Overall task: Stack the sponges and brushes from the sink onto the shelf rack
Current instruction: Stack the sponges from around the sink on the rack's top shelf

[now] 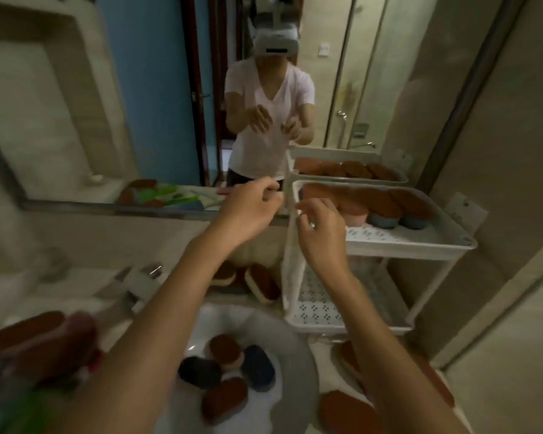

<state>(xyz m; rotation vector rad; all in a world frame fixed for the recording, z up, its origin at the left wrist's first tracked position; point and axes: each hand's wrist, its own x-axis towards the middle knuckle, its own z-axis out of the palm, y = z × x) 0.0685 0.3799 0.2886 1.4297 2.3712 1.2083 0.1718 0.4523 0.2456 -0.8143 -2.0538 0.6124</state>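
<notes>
1. The left hand (251,208) is raised above the counter, just left of the rack's top shelf. Its fingers are loosely curled and it holds nothing.
2. The right hand (320,230) hangs at the left rim of the top shelf, just beside the left hand but apart from it. Its fingers are relaxed and bent, and it also holds nothing. Motion blur hides whether a fingertip touches the rim.
3. The rack (420,249) is white, with two perforated shelves, and stands at the right end of the counter (76,283) against the mirror (138,89).
4. A row of sponges (386,205) lies along the back edge of the top shelf, side by side and touching. They have brown tops; one base looks pink and two look blue.
5. The sink (223,317) is a white basin at the counter's front edge, under both forearms.
6. Four sponges sit close together in the sink: a brown-and-white sponge (226,349), a dark blue sponge (257,366), a black sponge (199,372) and a brown sponge (224,399).
7. Two more brown-topped sponges (262,285) lean behind the sink, between the tap (141,280) and the rack's lower shelf.
8. Flat brown pads (345,411) lie on the counter right of the sink, and a blurred brown pile (44,339) lies at its left.
</notes>
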